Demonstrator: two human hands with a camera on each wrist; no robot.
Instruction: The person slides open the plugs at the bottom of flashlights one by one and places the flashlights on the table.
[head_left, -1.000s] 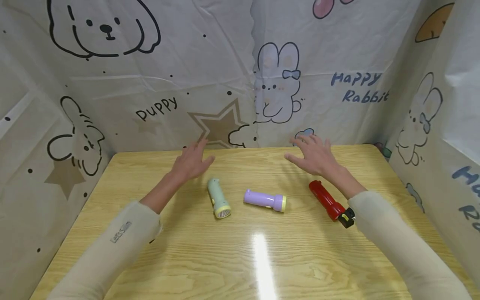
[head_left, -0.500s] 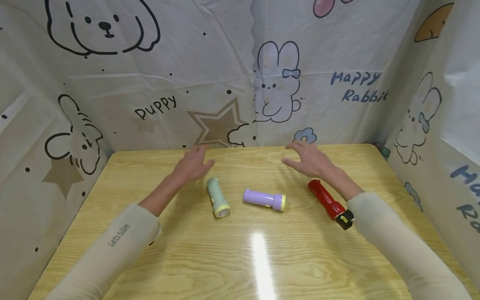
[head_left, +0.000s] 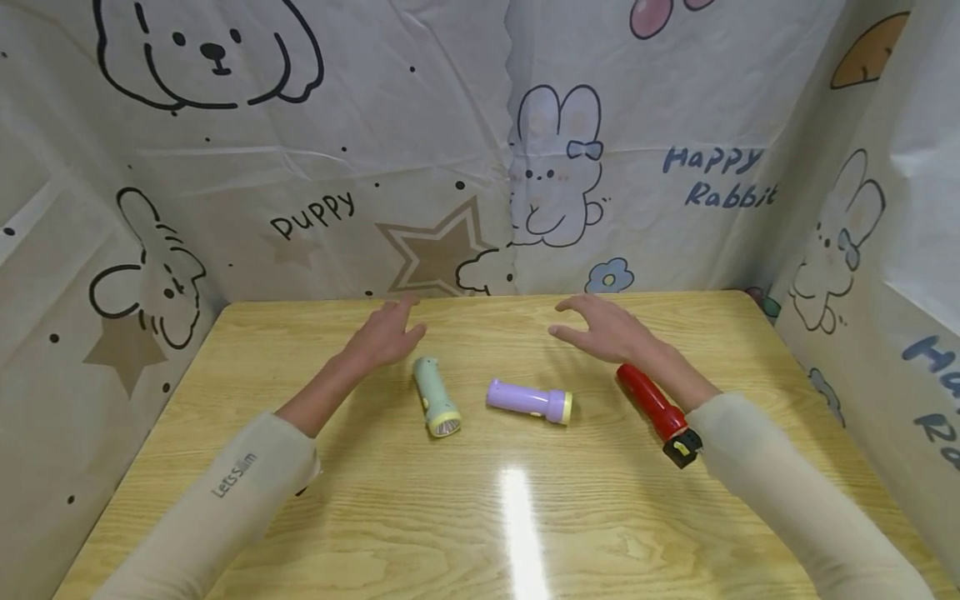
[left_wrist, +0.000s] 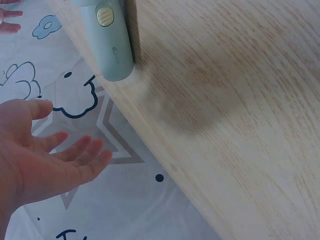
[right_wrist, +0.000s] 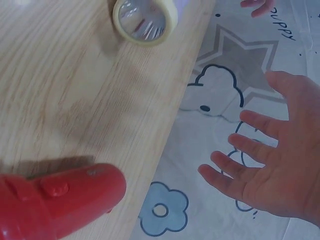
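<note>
Three flashlights lie on the wooden table. The pale green flashlight is nearest to my left hand, which hovers just behind and left of it with relaxed fingers and nothing in them. In the middle lies a purple flashlight, its yellow-rimmed head to the right. A red flashlight with a black head lies at the right, partly under my right forearm. My right hand hangs over the far part of the table, fingers spread and holding nothing. In the right wrist view, the red flashlight shows its button.
A white cloth printed with puppies and rabbits stands as a wall behind the table and along both sides. A bright light reflection runs down the table's front middle.
My right hand has moved a little left and lower, toward the table. My left hand has dropped slightly. All three flashlights lie where they were.
</note>
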